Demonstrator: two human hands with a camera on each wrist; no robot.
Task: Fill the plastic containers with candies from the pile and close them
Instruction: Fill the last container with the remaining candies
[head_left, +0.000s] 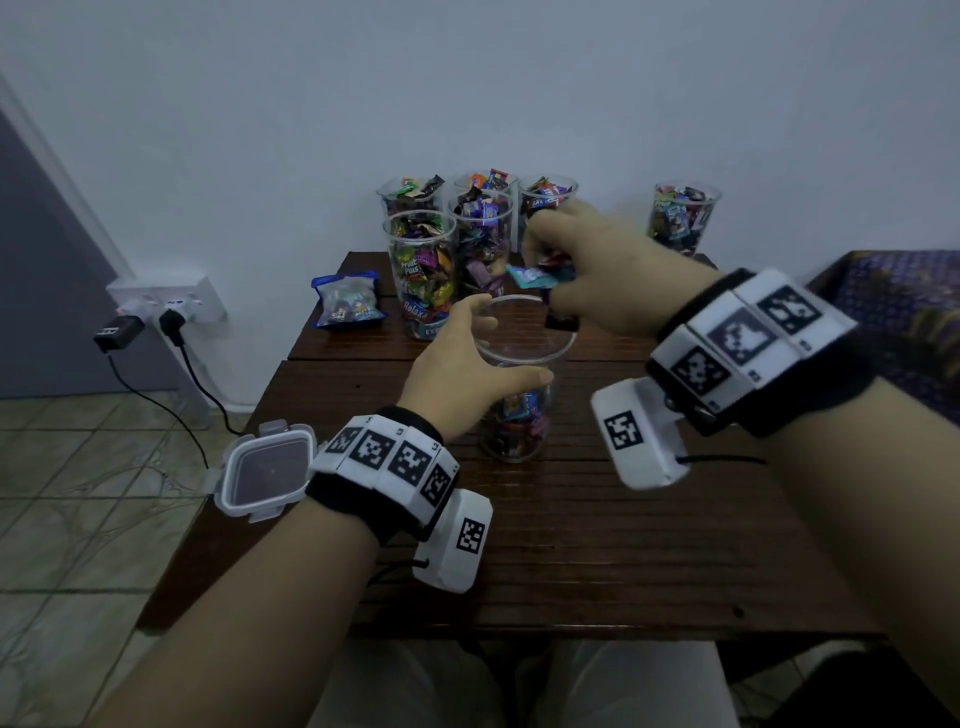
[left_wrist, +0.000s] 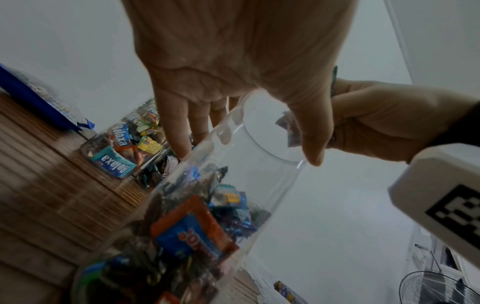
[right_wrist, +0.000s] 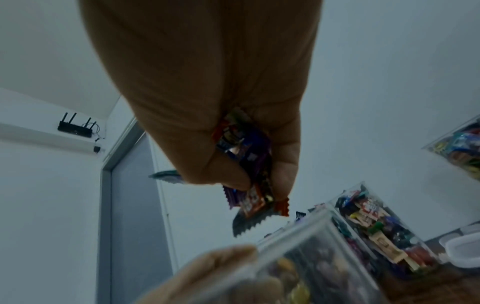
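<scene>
Clear plastic container stands upright mid-desk, mouth up, approx a third full. Left hand fingers wrapped round it. Right hand just above the rim, fingers pinching a bunch of candies. Filled container behind: wrappers read "Relaxa", "Fruit Plus".

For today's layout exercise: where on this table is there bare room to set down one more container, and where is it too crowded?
Free: the near table between the two forearms, in front of the held container, and the strip right of it. Crowded: the far edge, where full containers cluster beside the candy bag; a lid takes the near-left corner.
</scene>
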